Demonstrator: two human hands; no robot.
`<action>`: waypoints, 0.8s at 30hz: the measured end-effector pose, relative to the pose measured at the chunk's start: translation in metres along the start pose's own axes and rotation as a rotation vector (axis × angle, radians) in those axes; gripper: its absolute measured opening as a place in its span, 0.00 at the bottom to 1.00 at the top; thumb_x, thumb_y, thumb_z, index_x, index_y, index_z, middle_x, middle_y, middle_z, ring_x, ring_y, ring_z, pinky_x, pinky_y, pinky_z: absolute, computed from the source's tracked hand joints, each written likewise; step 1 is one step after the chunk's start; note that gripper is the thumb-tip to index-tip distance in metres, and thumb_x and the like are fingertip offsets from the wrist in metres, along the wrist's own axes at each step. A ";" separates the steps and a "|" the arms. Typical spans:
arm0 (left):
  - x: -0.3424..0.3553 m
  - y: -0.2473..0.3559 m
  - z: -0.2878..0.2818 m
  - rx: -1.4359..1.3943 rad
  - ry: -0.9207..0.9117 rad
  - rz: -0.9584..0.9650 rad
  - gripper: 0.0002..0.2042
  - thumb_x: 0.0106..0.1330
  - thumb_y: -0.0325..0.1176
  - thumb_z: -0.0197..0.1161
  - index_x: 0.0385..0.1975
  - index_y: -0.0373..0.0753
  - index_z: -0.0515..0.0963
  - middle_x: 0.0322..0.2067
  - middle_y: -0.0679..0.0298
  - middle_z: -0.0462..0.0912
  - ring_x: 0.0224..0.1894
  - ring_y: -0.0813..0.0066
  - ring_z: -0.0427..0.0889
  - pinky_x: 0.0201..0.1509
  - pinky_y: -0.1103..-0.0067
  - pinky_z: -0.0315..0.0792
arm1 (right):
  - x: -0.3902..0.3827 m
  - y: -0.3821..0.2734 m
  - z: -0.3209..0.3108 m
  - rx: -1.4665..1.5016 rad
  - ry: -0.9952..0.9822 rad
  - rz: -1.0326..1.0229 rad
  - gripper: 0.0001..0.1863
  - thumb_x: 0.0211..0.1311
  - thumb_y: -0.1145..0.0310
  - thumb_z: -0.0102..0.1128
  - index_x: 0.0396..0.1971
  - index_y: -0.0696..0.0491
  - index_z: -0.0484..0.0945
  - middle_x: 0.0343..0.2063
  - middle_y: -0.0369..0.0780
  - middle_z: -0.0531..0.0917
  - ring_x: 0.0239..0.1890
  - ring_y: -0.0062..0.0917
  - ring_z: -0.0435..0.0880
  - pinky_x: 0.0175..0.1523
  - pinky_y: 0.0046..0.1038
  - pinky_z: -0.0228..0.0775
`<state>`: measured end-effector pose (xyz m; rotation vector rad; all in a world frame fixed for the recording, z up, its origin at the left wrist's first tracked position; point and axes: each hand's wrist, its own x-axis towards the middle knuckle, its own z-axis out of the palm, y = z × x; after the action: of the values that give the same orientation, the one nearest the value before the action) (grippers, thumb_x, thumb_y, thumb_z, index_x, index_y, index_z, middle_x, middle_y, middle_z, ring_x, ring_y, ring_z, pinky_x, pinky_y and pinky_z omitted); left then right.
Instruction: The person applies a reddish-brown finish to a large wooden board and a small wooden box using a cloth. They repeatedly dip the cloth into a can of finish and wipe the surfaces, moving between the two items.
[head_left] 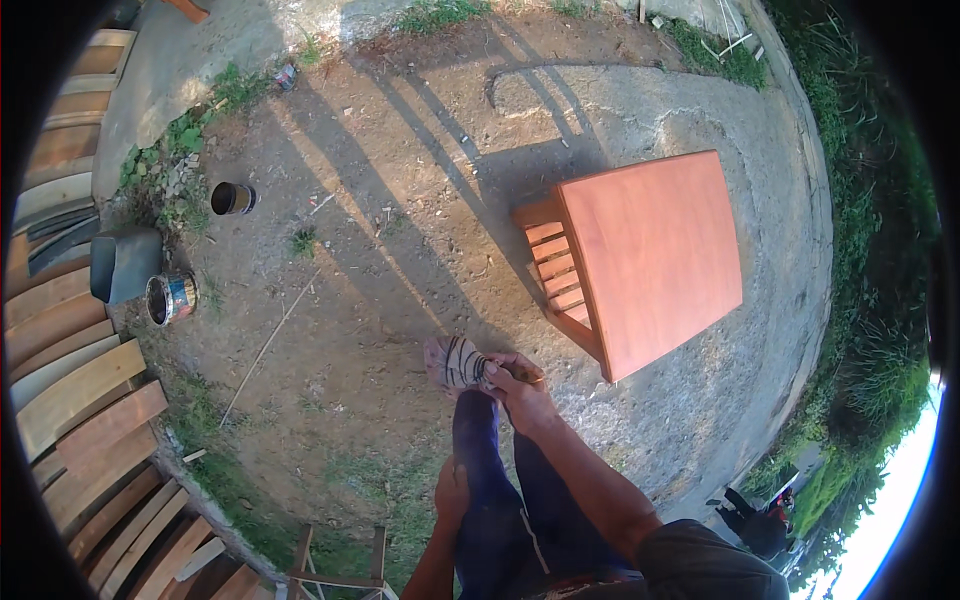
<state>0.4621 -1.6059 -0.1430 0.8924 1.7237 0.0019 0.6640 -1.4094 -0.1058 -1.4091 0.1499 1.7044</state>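
Note:
My right hand [520, 380] is closed on a bunched, pale cloth with dark stripes [460, 363], just beyond my dark blue trouser legs. The thumb presses against the cloth's right end. My left hand [452, 488] is low beside my left thigh, its fingers hidden by the leg. To the right of my right hand stands a reddish-brown wooden table [655, 255] with a smooth flat top. Slats [558, 265] show below its left edge.
Wooden boards [85, 400] lean in a row along the left. Near them are a paint-stained can [172, 299], a dark open can [233, 198] and a grey-green container [126, 265]. A thin stick [268, 345] lies on the dirt. A wooden frame [340, 578] stands at the lower left.

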 end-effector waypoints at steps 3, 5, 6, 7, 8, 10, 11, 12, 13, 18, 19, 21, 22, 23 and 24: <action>0.008 -0.004 -0.022 0.013 -0.032 0.005 0.24 0.76 0.45 0.47 0.63 0.35 0.70 0.57 0.45 0.77 0.60 0.47 0.76 0.64 0.62 0.68 | 0.023 0.000 0.025 -0.117 -0.042 -0.092 0.12 0.65 0.72 0.66 0.47 0.55 0.79 0.41 0.37 0.83 0.44 0.21 0.82 0.50 0.26 0.77; 0.019 0.001 -0.044 0.009 -0.074 -0.048 0.24 0.76 0.45 0.46 0.63 0.35 0.70 0.57 0.45 0.77 0.60 0.46 0.75 0.64 0.62 0.67 | 0.037 -0.015 0.052 -0.153 -0.024 -0.079 0.13 0.64 0.71 0.68 0.47 0.56 0.80 0.39 0.36 0.84 0.41 0.18 0.82 0.48 0.24 0.77; 0.026 0.004 -0.054 -0.001 -0.071 -0.057 0.25 0.76 0.46 0.46 0.63 0.35 0.70 0.57 0.45 0.77 0.60 0.46 0.75 0.64 0.62 0.67 | 0.046 -0.023 0.066 -0.173 -0.017 -0.070 0.14 0.63 0.71 0.69 0.47 0.56 0.80 0.38 0.35 0.84 0.39 0.17 0.82 0.47 0.23 0.77; 0.034 0.008 -0.063 -0.015 -0.073 -0.065 0.25 0.76 0.46 0.45 0.63 0.35 0.69 0.57 0.44 0.77 0.60 0.45 0.75 0.65 0.61 0.67 | 0.059 -0.031 0.079 -0.184 -0.018 -0.072 0.14 0.63 0.71 0.69 0.47 0.56 0.80 0.38 0.36 0.84 0.39 0.17 0.82 0.46 0.23 0.77; 0.042 0.010 -0.074 -0.029 -0.066 -0.080 0.25 0.76 0.46 0.45 0.64 0.34 0.69 0.57 0.44 0.77 0.60 0.44 0.75 0.65 0.61 0.67 | 0.075 -0.036 0.092 -0.193 -0.028 -0.064 0.14 0.63 0.71 0.69 0.47 0.56 0.80 0.38 0.36 0.84 0.39 0.17 0.82 0.46 0.22 0.77; 0.061 0.012 -0.095 -0.063 -0.020 -0.095 0.25 0.75 0.45 0.46 0.64 0.34 0.68 0.58 0.43 0.76 0.62 0.43 0.73 0.66 0.61 0.66 | 0.107 -0.042 0.123 -0.257 -0.048 -0.077 0.15 0.62 0.71 0.69 0.48 0.56 0.80 0.37 0.36 0.84 0.38 0.16 0.82 0.45 0.22 0.77; 0.071 0.016 -0.111 -0.081 0.011 -0.108 0.25 0.75 0.45 0.46 0.64 0.34 0.68 0.59 0.42 0.75 0.62 0.43 0.73 0.66 0.61 0.65 | 0.125 -0.047 0.141 -0.271 -0.046 -0.099 0.15 0.62 0.71 0.69 0.47 0.55 0.80 0.37 0.36 0.84 0.38 0.16 0.82 0.45 0.22 0.77; 0.088 0.019 -0.130 -0.126 0.085 -0.048 0.25 0.75 0.44 0.47 0.65 0.34 0.68 0.59 0.41 0.74 0.63 0.43 0.72 0.67 0.61 0.65 | 0.145 -0.051 0.161 -0.289 -0.047 -0.119 0.14 0.62 0.71 0.69 0.47 0.55 0.80 0.36 0.36 0.84 0.38 0.16 0.82 0.44 0.22 0.78; 0.104 0.031 -0.149 -0.171 0.143 0.006 0.25 0.75 0.44 0.48 0.65 0.34 0.68 0.60 0.40 0.73 0.63 0.42 0.71 0.68 0.61 0.64 | 0.162 -0.052 0.178 -0.314 -0.031 -0.136 0.14 0.62 0.72 0.69 0.47 0.55 0.80 0.36 0.36 0.84 0.37 0.16 0.82 0.44 0.22 0.78; 0.153 0.090 -0.248 -0.126 0.327 0.025 0.26 0.73 0.42 0.54 0.66 0.35 0.66 0.65 0.42 0.68 0.68 0.43 0.66 0.70 0.61 0.62 | 0.237 -0.046 0.305 -0.479 -0.088 -0.313 0.13 0.63 0.71 0.69 0.46 0.56 0.79 0.34 0.35 0.83 0.35 0.16 0.82 0.41 0.21 0.77; 0.160 0.099 -0.264 -0.073 0.326 0.024 0.27 0.73 0.42 0.54 0.67 0.36 0.65 0.66 0.43 0.66 0.69 0.44 0.64 0.71 0.61 0.61 | 0.254 -0.045 0.333 -0.517 -0.105 -0.347 0.14 0.63 0.71 0.69 0.46 0.56 0.78 0.34 0.35 0.83 0.35 0.16 0.82 0.41 0.21 0.77; 0.173 0.099 -0.283 0.074 0.305 0.021 0.28 0.71 0.43 0.56 0.68 0.39 0.64 0.68 0.47 0.65 0.71 0.46 0.62 0.71 0.59 0.61 | 0.280 -0.039 0.394 -0.534 -0.220 -0.357 0.14 0.63 0.70 0.69 0.45 0.57 0.78 0.32 0.34 0.83 0.33 0.14 0.80 0.39 0.20 0.75; 0.179 0.090 -0.287 0.172 0.291 0.005 0.28 0.70 0.43 0.57 0.68 0.41 0.65 0.68 0.49 0.65 0.71 0.46 0.62 0.71 0.57 0.61 | 0.292 -0.030 0.428 -0.533 -0.282 -0.359 0.14 0.63 0.70 0.69 0.45 0.57 0.78 0.32 0.33 0.82 0.32 0.13 0.79 0.38 0.19 0.74; 0.188 0.088 -0.291 0.266 0.267 -0.002 0.28 0.69 0.43 0.59 0.68 0.42 0.66 0.69 0.51 0.65 0.71 0.47 0.62 0.70 0.56 0.62 | 0.304 -0.023 0.459 -0.542 -0.314 -0.381 0.13 0.62 0.71 0.70 0.43 0.57 0.79 0.31 0.33 0.83 0.32 0.13 0.79 0.38 0.18 0.73; 0.197 0.085 -0.298 0.278 0.259 0.008 0.27 0.68 0.42 0.60 0.65 0.42 0.67 0.68 0.51 0.66 0.69 0.44 0.63 0.68 0.55 0.64 | 0.316 -0.013 0.489 -0.548 -0.344 -0.402 0.12 0.61 0.71 0.71 0.42 0.57 0.80 0.30 0.34 0.83 0.32 0.12 0.79 0.38 0.18 0.73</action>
<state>0.2483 -1.3083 -0.1612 1.1431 1.9938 -0.1241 0.3308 -0.9403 -0.1954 -1.3717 -0.7923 1.6715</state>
